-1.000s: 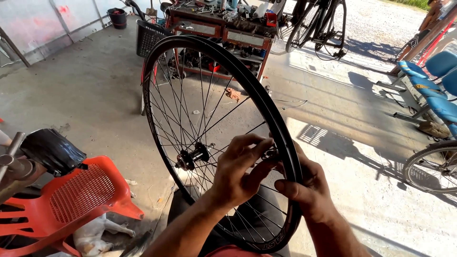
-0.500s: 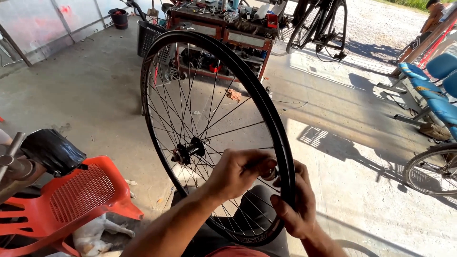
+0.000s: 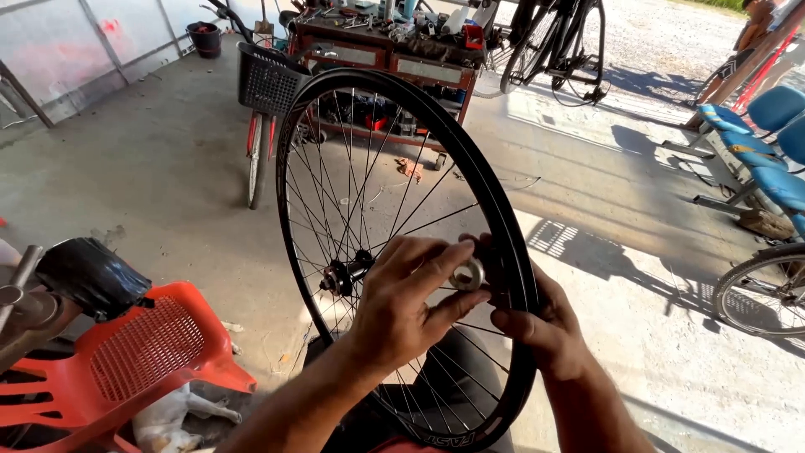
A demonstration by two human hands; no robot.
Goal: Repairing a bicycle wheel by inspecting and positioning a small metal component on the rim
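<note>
**Both hands on rim of bare bike wheel**

Black spoked wheel (image 3: 402, 252) stands upright, centre frame, lower edge by the person's lap. Left hand (image 3: 411, 306) reaches through from the near side, fingers closed on a small grey roll (image 3: 467, 274) pressed at the rim's inner side, right of centre. Right hand (image 3: 545, 327) clamped on the rim just beside it, fingers wrapped round the edge.

Risk, as judged: the roll may slip from the fingertips and drop through the spokes; the wheel could tip or roll if the right hand loosens, only the lap steadies it.

Containers: black basket (image 3: 270, 80) on a parked bike, upper left, contents not visible; dark bucket (image 3: 205, 38) at far upper left, contents unclear; cluttered tool cart (image 3: 386, 50) top centre holds bottles and tools. Orange plastic chair (image 3: 142, 352) lower left.
</note>
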